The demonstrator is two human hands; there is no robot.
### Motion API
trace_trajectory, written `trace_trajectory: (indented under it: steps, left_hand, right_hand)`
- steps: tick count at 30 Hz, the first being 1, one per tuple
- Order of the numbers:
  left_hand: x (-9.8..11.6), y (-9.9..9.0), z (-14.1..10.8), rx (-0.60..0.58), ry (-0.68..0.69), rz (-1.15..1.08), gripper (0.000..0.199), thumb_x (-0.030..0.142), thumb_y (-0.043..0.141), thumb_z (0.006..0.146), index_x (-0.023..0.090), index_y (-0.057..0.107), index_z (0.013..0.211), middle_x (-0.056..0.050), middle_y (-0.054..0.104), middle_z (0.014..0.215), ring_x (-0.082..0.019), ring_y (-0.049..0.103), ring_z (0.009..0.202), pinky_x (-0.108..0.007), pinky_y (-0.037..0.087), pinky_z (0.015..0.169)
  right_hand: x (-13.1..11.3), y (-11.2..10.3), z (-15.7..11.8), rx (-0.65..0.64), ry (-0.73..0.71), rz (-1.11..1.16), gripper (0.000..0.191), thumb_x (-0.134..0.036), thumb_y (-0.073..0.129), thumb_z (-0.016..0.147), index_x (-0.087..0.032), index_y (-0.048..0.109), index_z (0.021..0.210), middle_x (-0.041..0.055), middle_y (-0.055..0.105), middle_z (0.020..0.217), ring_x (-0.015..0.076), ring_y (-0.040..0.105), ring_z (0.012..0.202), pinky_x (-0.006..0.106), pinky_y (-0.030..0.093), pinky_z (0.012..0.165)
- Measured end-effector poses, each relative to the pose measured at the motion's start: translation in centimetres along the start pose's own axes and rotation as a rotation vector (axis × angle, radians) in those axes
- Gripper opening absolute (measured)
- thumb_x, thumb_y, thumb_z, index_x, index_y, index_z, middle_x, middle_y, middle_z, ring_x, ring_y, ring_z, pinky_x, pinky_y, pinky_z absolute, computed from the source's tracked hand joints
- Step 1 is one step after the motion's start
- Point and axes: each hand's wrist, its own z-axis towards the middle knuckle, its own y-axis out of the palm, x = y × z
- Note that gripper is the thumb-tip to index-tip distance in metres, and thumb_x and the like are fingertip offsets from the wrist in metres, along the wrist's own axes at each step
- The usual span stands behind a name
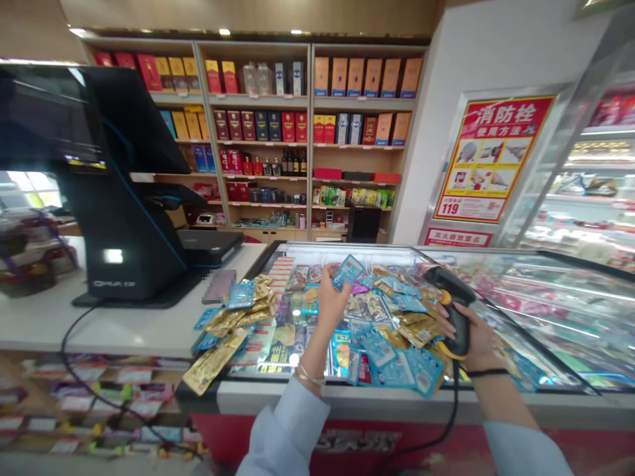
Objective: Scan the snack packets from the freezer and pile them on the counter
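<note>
My left hand [333,294] is closed on a blue packet [349,270], raised over the glass-topped freezer [297,248]. My right hand [471,334] grips a black and yellow barcode scanner [457,314], its head pointing left and its cable hanging down in front. Below and between the hands, blue packets [380,347] and gold packets [417,327] lie loosely on the glass. A second pile of gold packets [231,320] and blue packets [241,295] rests at the freezer's left end, beside the white counter [143,330].
A black checkout terminal [129,244] stands on the counter at left, with a dark cable [69,357] hanging over its front. Shelves of boxes and bottles [310,142] line the back wall. A red poster [493,158] hangs at right, beside a refrigerated display [585,205].
</note>
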Motion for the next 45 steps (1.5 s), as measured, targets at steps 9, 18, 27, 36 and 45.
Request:
trace_trajectory:
  steps: [9, 18, 27, 36, 45]
  left_hand:
    - [-0.4, -16.1, 3.6, 0.261, -0.02, 0.242, 0.044, 0.02, 0.057, 0.072, 0.021, 0.051, 0.116, 0.0, 0.064, 0.091, -0.013, 0.06, 0.07, -0.025, 0.048, 0.071]
    - [-7.6, -22.4, 4.0, 0.284, -0.19, 0.585, 0.042, 0.018, 0.054, 0.077, 0.018, 0.058, 0.119, -0.009, 0.067, 0.116, -0.024, 0.062, 0.106, -0.034, 0.046, 0.094]
    - [-12.0, -21.9, 3.2, 0.35, -0.334, 1.0, 0.035, 0.035, 0.047, 0.089, 0.014, 0.063, 0.111, -0.014, 0.067, 0.098, -0.029, 0.06, 0.098, -0.037, 0.045, 0.081]
    - [-12.8, -21.6, 2.7, 0.267, -0.31, 1.173, 0.035, 0.032, 0.043, 0.09, 0.01, 0.059, 0.112, -0.014, 0.06, 0.102, -0.027, 0.057, 0.098, -0.037, 0.043, 0.083]
    - [-13.0, -21.7, 2.5, 0.263, -0.296, 1.123, 0.036, 0.035, 0.041, 0.092, 0.01, 0.058, 0.113, -0.015, 0.059, 0.107, -0.027, 0.059, 0.097, -0.037, 0.045, 0.084]
  right_hand:
    - [7.0, 13.3, 5.1, -0.299, 0.063, 0.195, 0.015, -0.028, 0.058, 0.076, -0.02, 0.058, 0.087, -0.0029, 0.049, 0.066, 0.0063, 0.034, 0.04, 0.017, 0.034, 0.032]
    - [19.2, 22.6, 8.5, -0.434, 0.239, 0.34, 0.013, -0.03, 0.059, 0.075, -0.018, 0.055, 0.079, -0.0026, 0.051, 0.063, 0.0063, 0.037, 0.039, 0.018, 0.034, 0.032]
    - [27.6, 24.1, 9.2, -0.461, 0.415, 0.398, 0.022, -0.034, 0.068, 0.071, -0.02, 0.052, 0.075, -0.0049, 0.046, 0.055, 0.0071, 0.036, 0.038, 0.017, 0.031, 0.032]
    - [29.6, 23.4, 9.8, -0.404, 0.475, 0.469, 0.021, -0.032, 0.067, 0.074, -0.019, 0.05, 0.074, -0.0028, 0.051, 0.064, 0.0062, 0.039, 0.042, 0.015, 0.036, 0.034]
    - [29.2, 23.8, 9.4, -0.338, 0.475, 0.496, 0.016, -0.029, 0.065, 0.074, -0.019, 0.055, 0.081, -0.002, 0.052, 0.065, 0.0073, 0.04, 0.043, 0.017, 0.037, 0.033]
